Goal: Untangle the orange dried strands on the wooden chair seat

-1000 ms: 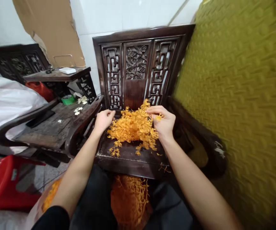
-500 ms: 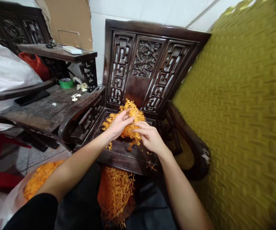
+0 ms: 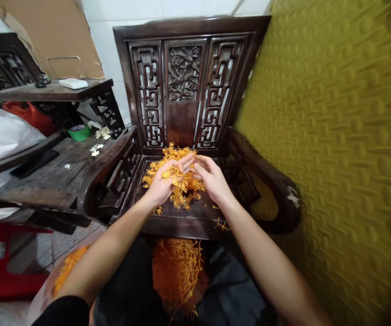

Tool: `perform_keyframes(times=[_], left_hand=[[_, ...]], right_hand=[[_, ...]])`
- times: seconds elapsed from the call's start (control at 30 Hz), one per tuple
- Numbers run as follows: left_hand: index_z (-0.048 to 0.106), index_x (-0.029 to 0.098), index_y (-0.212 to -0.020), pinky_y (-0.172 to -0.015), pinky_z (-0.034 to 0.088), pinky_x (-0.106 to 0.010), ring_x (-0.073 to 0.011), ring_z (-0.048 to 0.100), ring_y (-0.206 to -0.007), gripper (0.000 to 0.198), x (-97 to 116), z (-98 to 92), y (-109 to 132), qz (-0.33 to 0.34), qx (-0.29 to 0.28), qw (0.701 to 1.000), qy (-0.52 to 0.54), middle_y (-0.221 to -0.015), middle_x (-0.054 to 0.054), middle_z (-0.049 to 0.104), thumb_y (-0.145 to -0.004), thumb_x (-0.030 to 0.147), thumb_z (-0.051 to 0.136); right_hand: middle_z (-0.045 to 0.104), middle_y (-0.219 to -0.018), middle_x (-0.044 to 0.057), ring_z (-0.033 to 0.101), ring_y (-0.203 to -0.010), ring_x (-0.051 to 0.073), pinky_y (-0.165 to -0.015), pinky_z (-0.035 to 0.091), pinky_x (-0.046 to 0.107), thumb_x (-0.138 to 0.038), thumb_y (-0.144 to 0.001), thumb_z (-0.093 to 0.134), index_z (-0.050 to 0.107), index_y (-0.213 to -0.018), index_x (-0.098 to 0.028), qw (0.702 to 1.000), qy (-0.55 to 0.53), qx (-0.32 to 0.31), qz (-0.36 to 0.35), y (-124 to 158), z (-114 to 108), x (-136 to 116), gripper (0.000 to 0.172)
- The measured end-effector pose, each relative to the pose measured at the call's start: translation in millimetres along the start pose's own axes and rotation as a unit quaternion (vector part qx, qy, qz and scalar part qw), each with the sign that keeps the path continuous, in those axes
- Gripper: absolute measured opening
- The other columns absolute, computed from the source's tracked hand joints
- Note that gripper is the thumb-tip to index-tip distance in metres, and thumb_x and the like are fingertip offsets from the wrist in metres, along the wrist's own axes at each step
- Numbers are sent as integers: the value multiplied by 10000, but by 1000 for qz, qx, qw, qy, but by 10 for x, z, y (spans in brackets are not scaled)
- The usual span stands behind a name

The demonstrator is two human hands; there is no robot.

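A pile of orange stringy strands (image 3: 154,167) lies on the seat of a dark carved wooden chair (image 3: 185,86). My left hand (image 3: 163,183) is cupped palm up over the pile with a clump of the orange strands (image 3: 176,179) in it. My right hand (image 3: 212,179) sits beside it, fingertips touching the left hand's fingertips and pinching at the same clump. More orange strands (image 3: 178,271) lie below the seat's front edge, on my lap.
A second dark chair (image 3: 59,172) stands at the left with a green tape roll (image 3: 79,132) and small white flowers (image 3: 96,148). A yellow-green cushion (image 3: 334,136) fills the right. A red stool (image 3: 1,262) sits low left. A bag holding orange strands (image 3: 64,271) is by my left arm.
Both hands have come together over the pile; the left hand has turned palm up with a clump in it. The camera has swung back to the left.
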State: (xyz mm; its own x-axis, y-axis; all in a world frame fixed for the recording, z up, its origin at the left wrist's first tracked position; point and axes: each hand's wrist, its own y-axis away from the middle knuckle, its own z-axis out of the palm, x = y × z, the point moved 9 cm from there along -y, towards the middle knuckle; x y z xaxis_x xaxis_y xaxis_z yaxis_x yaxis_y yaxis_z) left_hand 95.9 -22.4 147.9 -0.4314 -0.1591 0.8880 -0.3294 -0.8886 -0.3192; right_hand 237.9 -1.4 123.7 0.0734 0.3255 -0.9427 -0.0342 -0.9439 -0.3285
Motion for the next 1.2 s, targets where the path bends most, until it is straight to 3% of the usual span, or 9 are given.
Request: perform_keyframes(times=[0.1,0.27,0.37,0.43,0.53,0.73,0.93,1.07,1.2], left_hand=[[627,215,-923,-1089,473,-501,-308,614,-1283,257,-39,-76,6,-13,45,997,-53,-1366,-84,662,-765,333,793],[641,235,-1128,-777,588,-391,-227,712,-910,324,-175,-344,-10,-89,151,983,-60,-1104,-61,717,-824,330,700],[638,201,-1015,-559,509,-260,-147,645,-698,208,-302,-345,20,-141,161,974,-70,-914,-44,694,-831,286,684],[633,187,-954,-502,453,-208,-115,596,-658,159,-372,-314,38,-151,166,971,-78,-849,-28,654,-832,269,692],[627,172,-947,-555,503,-220,-114,603,-700,134,-497,-244,35,-172,149,973,-25,-863,-25,630,-857,255,681],[655,153,-1099,-817,534,-320,-171,704,-833,384,-665,-166,37,-249,10,966,-70,-931,-74,730,-781,282,827],[661,140,-843,-668,524,-300,-151,647,-621,271,-643,-278,-29,-191,39,972,-131,-700,-30,694,-785,375,784],[632,136,-726,-605,483,-252,-134,621,-595,218,-596,-344,-77,-146,79,968,-188,-649,-17,668,-729,281,796],[636,137,-811,-579,488,-250,-144,626,-578,151,-603,-378,-60,-139,103,969,-174,-613,4,645,-726,206,740]], right_hand=[[749,-1182,77,720,-1040,224,-871,597,393,-322,-887,649,676,-1178,-225,999,1,-33,5,-19,83,45,308],[743,-1145,80,701,-1029,225,-915,571,403,-373,-950,607,690,-1168,-224,994,57,18,-90,91,31,-297,277],[739,-1059,64,702,-898,196,-809,581,357,-401,-948,627,639,-1276,-238,995,16,-23,-98,138,163,-356,366],[742,-985,58,692,-847,193,-784,568,350,-359,-921,662,700,-1162,-220,993,51,-33,-97,121,230,-309,281],[752,-927,62,685,-855,203,-812,543,355,-330,-893,674,744,-918,-183,993,87,18,-77,5,176,-117,164],[638,-738,15,546,-629,146,-576,454,282,-556,-809,724,661,-873,-182,972,-87,211,55,-174,-178,448,384],[654,-893,59,594,-703,170,-543,469,284,-752,-883,529,647,-1056,-209,984,-78,124,100,-145,-98,400,582],[689,-1129,121,650,-1015,266,-841,543,414,-634,-891,633,609,-1256,-206,989,138,53,-28,-56,64,68,563],[691,-1094,127,653,-1033,276,-966,501,437,-419,-942,646,679,-1050,-180,952,262,36,-153,37,217,-185,265]])
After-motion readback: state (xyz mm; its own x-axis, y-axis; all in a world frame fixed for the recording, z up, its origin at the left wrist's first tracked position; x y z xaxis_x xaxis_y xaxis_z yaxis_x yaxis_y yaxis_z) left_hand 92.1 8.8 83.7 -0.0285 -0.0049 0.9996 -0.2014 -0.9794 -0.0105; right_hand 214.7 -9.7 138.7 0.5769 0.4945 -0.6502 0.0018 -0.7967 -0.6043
